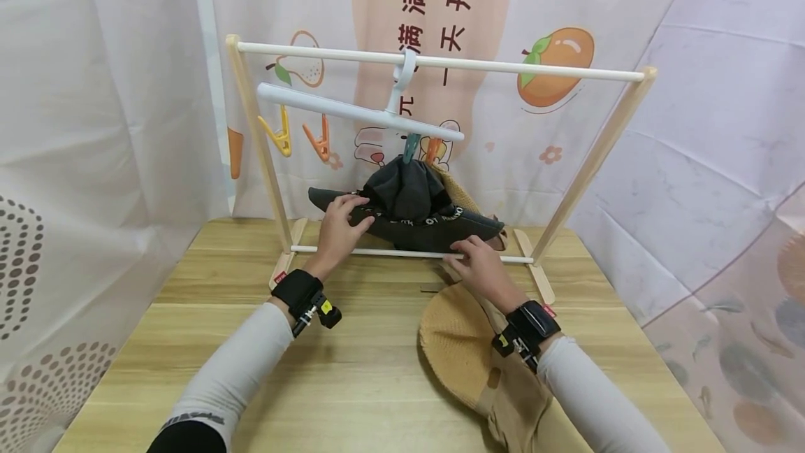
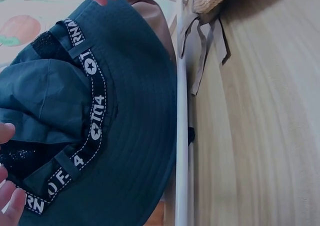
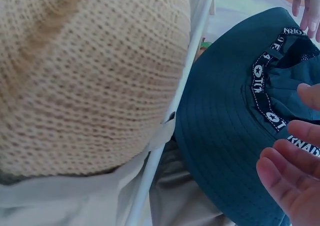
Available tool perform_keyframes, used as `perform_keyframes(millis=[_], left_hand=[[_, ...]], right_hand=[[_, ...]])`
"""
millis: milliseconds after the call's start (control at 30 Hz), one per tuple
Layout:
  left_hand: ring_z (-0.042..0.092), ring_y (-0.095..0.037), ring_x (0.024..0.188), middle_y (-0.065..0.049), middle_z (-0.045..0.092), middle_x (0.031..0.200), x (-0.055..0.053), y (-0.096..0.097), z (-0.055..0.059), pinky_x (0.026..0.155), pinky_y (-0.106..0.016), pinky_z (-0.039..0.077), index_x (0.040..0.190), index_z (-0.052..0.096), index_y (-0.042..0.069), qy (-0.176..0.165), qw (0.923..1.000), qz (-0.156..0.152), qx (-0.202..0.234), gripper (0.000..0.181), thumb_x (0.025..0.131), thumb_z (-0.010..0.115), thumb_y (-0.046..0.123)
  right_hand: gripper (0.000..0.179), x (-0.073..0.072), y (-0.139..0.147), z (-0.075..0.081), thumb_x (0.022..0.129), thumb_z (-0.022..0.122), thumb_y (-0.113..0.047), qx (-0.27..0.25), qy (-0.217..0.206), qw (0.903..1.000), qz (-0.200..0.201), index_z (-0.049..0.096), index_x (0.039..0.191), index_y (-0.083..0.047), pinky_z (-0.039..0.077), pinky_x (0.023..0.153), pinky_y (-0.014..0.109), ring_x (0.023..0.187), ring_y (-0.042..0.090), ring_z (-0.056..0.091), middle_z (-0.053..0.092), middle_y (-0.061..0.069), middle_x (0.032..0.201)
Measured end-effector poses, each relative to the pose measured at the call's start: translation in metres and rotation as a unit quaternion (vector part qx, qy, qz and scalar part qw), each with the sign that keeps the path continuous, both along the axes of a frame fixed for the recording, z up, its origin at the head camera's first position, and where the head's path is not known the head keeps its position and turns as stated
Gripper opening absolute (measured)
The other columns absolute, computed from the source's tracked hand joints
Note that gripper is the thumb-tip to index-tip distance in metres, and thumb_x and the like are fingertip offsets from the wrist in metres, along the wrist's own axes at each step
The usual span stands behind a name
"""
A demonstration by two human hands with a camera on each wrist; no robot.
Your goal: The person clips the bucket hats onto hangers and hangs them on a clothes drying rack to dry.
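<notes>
Hanging mid-frame, the dark hat (image 1: 409, 191) looked light and soft, brim (image 1: 428, 233) stiffer, likely best held by its edges; left hand (image 1: 339, 233) and right hand (image 1: 483, 271) had fingers apart, gripping nothing.

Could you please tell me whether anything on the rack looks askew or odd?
Yes, the white hanger slants, its right end lower than its left, probably because the dark hat is clipped to the right of its hook.
</notes>
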State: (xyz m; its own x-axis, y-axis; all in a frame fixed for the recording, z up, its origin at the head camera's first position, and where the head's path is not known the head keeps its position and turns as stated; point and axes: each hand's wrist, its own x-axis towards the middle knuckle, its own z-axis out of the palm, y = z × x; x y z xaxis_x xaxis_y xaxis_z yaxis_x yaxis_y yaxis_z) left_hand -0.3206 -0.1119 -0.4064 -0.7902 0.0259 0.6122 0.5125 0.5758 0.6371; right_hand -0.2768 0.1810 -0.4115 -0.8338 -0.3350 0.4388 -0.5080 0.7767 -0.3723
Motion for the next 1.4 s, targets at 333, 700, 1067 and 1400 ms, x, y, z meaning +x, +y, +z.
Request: perform_keyframes(millis=[333,700,1067,1400], left_hand=[[0.06,-0.034,0.11,-0.017,0.06,0.123,0.009,0.008,-0.019,0.084,-0.047,0.052,0.12,0.066,0.003,-0.019,0.9978,-0.054,-0.033,0.034,0.088,0.073,0.014],[0.064,-0.027,0.104,-0.01,0.065,0.118,0.023,0.028,-0.048,0.086,-0.041,0.054,0.118,0.068,0.009,-0.046,0.9916,-0.096,-0.074,0.03,0.088,0.072,0.013],[0.063,-0.025,0.101,-0.01,0.065,0.116,0.032,0.049,-0.068,0.084,-0.041,0.052,0.12,0.067,0.008,-0.069,0.9828,-0.135,-0.106,0.033,0.088,0.072,0.013],[0.063,-0.03,0.112,-0.01,0.066,0.124,0.036,0.062,-0.081,0.095,-0.042,0.051,0.124,0.066,0.008,-0.065,0.9621,-0.181,-0.193,0.038,0.086,0.073,0.011]], right_hand=[[0.027,0.013,0.002,-0.009,0.092,0.069,-0.027,0.03,-0.034,0.9989,0.01,0.07,0.108,-0.006,0.052,0.075,0.038,0.09,0.024,0.063,0.063,0.009,0.102],[0.023,0.034,0.007,-0.026,0.088,0.073,-0.025,0.045,-0.008,0.9989,0.01,0.073,0.104,-0.008,0.05,0.065,0.029,0.082,0.023,0.065,0.064,0.009,0.096],[0.019,0.052,0.015,-0.046,0.085,0.076,-0.022,0.041,-0.032,0.9983,0.025,0.071,0.096,-0.008,0.046,0.064,0.021,0.075,0.009,0.054,0.06,0.002,0.092],[0.023,0.06,0.016,-0.055,0.079,0.081,-0.024,0.047,-0.003,0.998,0.041,0.072,0.092,-0.008,0.038,0.059,0.018,0.068,0.005,0.043,0.053,-0.001,0.081]])
